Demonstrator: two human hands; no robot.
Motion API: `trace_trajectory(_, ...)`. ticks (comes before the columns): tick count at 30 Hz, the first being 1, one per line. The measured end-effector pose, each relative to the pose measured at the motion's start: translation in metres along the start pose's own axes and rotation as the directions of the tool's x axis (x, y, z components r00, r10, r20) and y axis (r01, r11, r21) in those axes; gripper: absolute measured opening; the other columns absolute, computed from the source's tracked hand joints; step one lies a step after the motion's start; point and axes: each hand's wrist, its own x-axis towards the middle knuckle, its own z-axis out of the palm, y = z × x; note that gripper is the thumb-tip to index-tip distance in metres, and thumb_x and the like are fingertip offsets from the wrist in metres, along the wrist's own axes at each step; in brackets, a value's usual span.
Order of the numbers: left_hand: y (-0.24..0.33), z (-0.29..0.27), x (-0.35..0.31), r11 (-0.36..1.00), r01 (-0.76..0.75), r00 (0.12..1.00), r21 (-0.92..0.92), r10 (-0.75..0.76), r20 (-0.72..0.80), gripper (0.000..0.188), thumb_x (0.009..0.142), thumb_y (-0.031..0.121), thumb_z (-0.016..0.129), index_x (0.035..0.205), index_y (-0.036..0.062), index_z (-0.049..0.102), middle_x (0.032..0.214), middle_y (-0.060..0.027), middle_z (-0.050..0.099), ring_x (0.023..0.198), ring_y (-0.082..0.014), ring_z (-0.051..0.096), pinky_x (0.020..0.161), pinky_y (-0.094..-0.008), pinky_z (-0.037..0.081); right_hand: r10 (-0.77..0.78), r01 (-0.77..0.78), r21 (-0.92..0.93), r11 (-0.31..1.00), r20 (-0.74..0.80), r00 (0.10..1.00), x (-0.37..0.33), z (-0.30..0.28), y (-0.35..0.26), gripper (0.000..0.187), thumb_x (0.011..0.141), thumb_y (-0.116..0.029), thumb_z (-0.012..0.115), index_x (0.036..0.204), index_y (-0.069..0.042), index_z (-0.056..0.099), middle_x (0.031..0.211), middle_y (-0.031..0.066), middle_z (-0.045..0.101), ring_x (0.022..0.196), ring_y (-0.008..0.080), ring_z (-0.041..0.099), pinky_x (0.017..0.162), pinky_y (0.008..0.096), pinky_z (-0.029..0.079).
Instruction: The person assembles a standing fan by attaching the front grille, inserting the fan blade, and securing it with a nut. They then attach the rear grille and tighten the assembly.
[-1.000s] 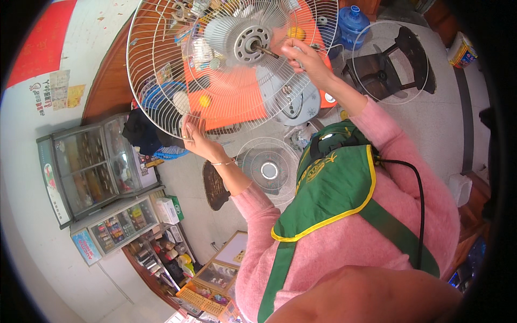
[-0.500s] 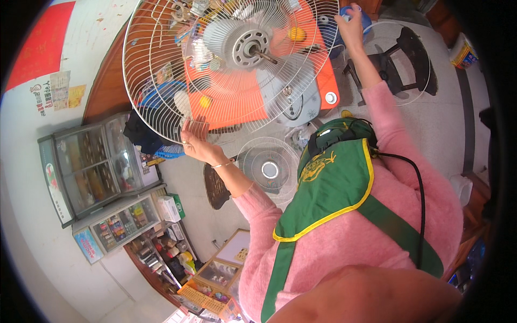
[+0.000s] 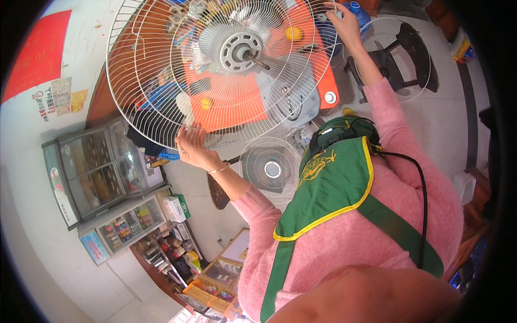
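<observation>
A large white wire fan guard (image 3: 161,121) surrounds the fan's grey motor (image 3: 240,52), whose bare metal shaft sticks out of the middle. My left hand (image 3: 195,149) grips the guard's near left rim, fingers curled round the wires. On the opposite side, my right hand (image 3: 346,26) pinches the far right rim. Behind the wires shows the fan's pale grey base (image 3: 301,105), with controls on it. A second round wire guard with a pale centre disc (image 3: 272,169) lies lower down, close to my body. No blade is on the shaft.
An orange tabletop (image 3: 231,94) with clutter lies behind the fan. A dark chair (image 3: 414,56) and a blue water jug (image 3: 358,13) stand to the right. At left are a glass display cabinet (image 3: 89,167) and stocked shelves (image 3: 172,253). A dark stool (image 3: 218,191) stands near the second guard.
The large guard has shifted a little left and up in view, with both hands moving along with it. My left hand's fingers have shifted slightly on the rim.
</observation>
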Motion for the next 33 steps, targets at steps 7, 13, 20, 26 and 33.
trace_trajectory(7, -0.001, 0.003, 0.001, 0.999, 0.024, 1.0, 0.028, -0.024, -0.009, 0.048, 0.096, 0.041, 0.041, 0.107, -0.0033, 0.055, 0.091, -0.0208, 0.065, 0.083, -0.0274, 0.067, 0.064, -0.032, 0.053, -0.044, 0.043, -0.238, 0.97, 0.0, 0.999, -0.003, -0.005, 0.004, 0.035, 0.079, -0.029, 0.059, 0.108, -0.011, 0.065, 0.087, 0.011, 0.068, 0.08, 0.0244, 0.064, 0.072, 0.0321, 0.048)
trace_trajectory(13, -0.005, 0.004, 0.003, 1.0, -0.003, 1.0, 0.027, 0.003, -0.021, 0.048, 0.097, 0.041, 0.04, 0.106, -0.0038, 0.055, 0.091, -0.0207, 0.066, 0.082, -0.0275, 0.067, 0.063, -0.032, 0.053, -0.046, 0.044, -0.089, 0.995, -0.018, 0.999, -0.001, -0.002, 0.001, 0.032, 0.08, -0.018, 0.06, 0.109, -0.003, 0.061, 0.097, 0.0102, 0.065, 0.093, 0.0201, 0.06, 0.083, 0.0309, 0.045)
trace_trajectory(20, -0.004, 0.004, 0.005, 1.0, 0.003, 0.999, 0.027, -0.002, -0.034, 0.047, 0.097, 0.039, 0.039, 0.106, -0.0041, 0.055, 0.089, -0.0199, 0.066, 0.08, -0.0269, 0.067, 0.062, -0.0315, 0.054, -0.05, 0.05, -0.096, 0.994, 0.001, 0.999, 0.003, -0.002, -0.003, 0.031, 0.082, -0.012, 0.06, 0.111, 0.0, 0.059, 0.102, 0.0097, 0.064, 0.098, 0.0176, 0.058, 0.086, 0.0305, 0.044)
trace_trajectory(26, -0.002, 0.005, 0.004, 1.0, -0.009, 0.999, 0.021, 0.01, -0.053, 0.044, 0.098, 0.035, 0.039, 0.104, -0.0044, 0.056, 0.089, -0.0198, 0.065, 0.079, -0.0266, 0.067, 0.06, -0.0313, 0.054, -0.042, 0.052, -0.31, 0.949, 0.039, 0.998, 0.004, -0.008, -0.007, 0.038, 0.079, -0.031, 0.059, 0.108, -0.007, 0.064, 0.094, 0.0145, 0.067, 0.087, 0.0281, 0.064, 0.076, 0.034, 0.048)
trace_trajectory(33, -0.002, 0.005, 0.004, 1.0, -0.013, 0.999, 0.024, 0.014, -0.05, 0.045, 0.096, 0.039, 0.041, 0.102, -0.0026, 0.056, 0.091, -0.0197, 0.066, 0.079, -0.0254, 0.067, 0.059, -0.0294, 0.055, -0.038, 0.027, -0.14, 0.99, -0.08, 0.996, 0.008, -0.004, -0.008, 0.041, 0.08, -0.013, 0.061, 0.12, -0.005, 0.053, 0.118, 0.0126, 0.056, 0.111, 0.0209, 0.051, 0.095, 0.0322, 0.039)
